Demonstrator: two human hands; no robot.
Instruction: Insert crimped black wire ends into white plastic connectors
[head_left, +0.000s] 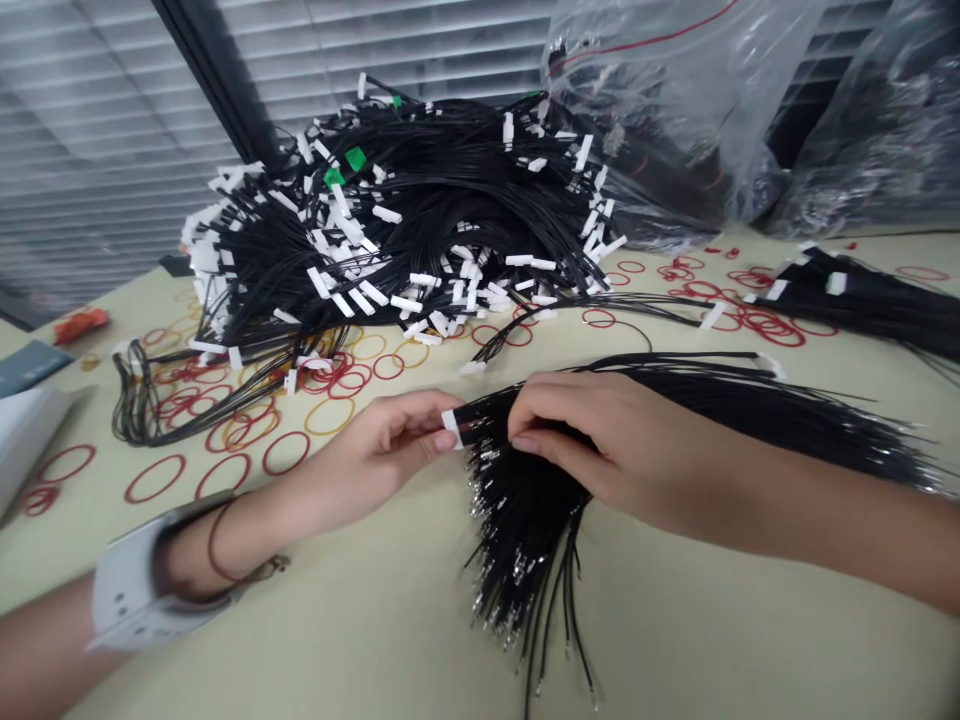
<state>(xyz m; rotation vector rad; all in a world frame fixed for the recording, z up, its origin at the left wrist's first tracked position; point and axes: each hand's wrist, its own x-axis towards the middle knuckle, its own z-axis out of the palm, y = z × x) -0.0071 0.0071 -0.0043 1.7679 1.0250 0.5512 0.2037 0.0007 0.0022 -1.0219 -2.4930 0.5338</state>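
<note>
My left hand (pixel 390 445) is closed, with thumb and fingers pinching a small white connector (pixel 453 428). Black wires run from that connector toward my right hand (pixel 581 425), whose thumb and fingers are closed on them. Beneath and beside my right hand lies a thick bundle of black wires (pixel 532 520) with bare, shiny metal terminals at the ends. Some of these ends fan out toward the front, others (pixel 765 410) stretch to the right under my forearm. My right fingertips partly hide the wires they grip.
Behind my hands rises a large heap of black cables with white connectors (pixel 450 200). Red and yellow rubber bands (pixel 289 453) are scattered on the table. Clear plastic bags (pixel 675 120) stand at the back right, near another cable bundle (pixel 862 300). A white object (pixel 30 430) sits far left.
</note>
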